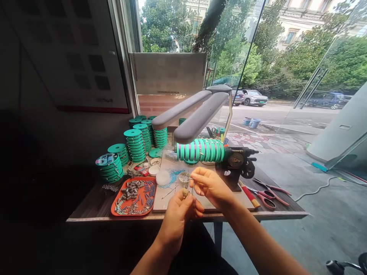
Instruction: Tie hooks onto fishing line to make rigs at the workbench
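In the head view, both hands work low in the centre of the frame, above the near part of a pale board. The left hand closes its thumb and fingers around a small dull piece; its far fingers are partly hidden. The right hand, just above and to the right, pinches a thin piece, too small to identify. A fine coiled strand hangs between the hands, its ends hard to make out. The grey lamp arms cover part of the background, and the forearms are cut off at the bottom edge. Left of the hands, an orange tray holds grey-brown lumps, slim dark-blue pieces, pale green slivers and tiny metallic bits. Just beyond the hands, a small round tub holds tiny pieces, too fine to tell apart. To its left lie blue strands and a translucent round dish, its contents unclear. Farther up-left, a small bowl holds light-coloured bits, beside a white dish.
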{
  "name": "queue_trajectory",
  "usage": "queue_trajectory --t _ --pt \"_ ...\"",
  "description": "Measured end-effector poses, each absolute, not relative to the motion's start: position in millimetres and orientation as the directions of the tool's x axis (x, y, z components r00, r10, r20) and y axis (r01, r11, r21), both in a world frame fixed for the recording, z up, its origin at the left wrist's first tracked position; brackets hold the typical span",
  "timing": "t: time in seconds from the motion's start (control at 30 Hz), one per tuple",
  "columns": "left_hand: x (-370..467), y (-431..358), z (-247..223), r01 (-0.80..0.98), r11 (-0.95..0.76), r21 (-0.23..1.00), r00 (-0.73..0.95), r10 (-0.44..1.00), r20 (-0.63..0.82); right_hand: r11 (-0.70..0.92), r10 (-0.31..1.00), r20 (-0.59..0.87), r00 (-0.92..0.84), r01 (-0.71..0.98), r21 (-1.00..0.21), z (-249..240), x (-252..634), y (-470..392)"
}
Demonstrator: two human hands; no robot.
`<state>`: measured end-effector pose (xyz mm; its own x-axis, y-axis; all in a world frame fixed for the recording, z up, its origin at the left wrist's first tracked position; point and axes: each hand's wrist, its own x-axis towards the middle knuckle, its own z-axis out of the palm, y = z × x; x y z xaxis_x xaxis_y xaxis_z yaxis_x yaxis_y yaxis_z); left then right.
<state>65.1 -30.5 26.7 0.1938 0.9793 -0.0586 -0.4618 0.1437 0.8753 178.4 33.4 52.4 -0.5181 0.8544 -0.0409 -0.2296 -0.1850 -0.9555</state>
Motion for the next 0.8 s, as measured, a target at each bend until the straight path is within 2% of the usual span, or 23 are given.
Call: queue_trajectory --t 0.1,0.37,0.8 --pt "66 -39 24 -0.458 0.158 0.875 0.186 0.979 -0.08 -0.195 0.85 -0.043 -0.524 -0.237 -0.952 53 177 33" --pt "64 -53 15 -0.509 0.319 0.799 0.207 0.947 -0.246 -0.194 0.862 -0.054 -0.503 -0.23 -0.954 53 179 35" --pt "61 -60 21 -0.524 0.362 0.771 0.192 0.932 -0.307 -0.183 0.864 -0.05 -0.501 -0.22 -0.958 51 178 35"
